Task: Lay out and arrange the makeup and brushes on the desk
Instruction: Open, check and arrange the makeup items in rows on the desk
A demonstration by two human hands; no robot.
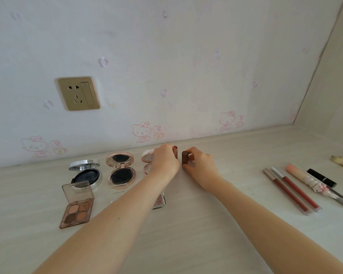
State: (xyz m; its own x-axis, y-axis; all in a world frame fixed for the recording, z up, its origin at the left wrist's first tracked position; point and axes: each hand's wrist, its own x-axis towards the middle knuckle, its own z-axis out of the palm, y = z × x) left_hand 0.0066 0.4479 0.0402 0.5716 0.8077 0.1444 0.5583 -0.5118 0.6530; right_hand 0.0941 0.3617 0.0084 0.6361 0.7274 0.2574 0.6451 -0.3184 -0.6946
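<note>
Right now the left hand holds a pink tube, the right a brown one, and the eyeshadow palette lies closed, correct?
No: the head view shows the eyeshadow palette open. The left hand holds the pink tube, the right hand the brown tube.

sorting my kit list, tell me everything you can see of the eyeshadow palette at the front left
The eyeshadow palette is a small rectangular case of translucent brownish-pink plastic. It lies open on the desk at the front left. Its see-through hinged lid stands nearly upright at the far edge. The base holds four pans: pale tan, light brown, dark brown and orange-tan. It sits just in front of the silver compact. The lid overlaps the compact in view, so contact cannot be told.
</note>
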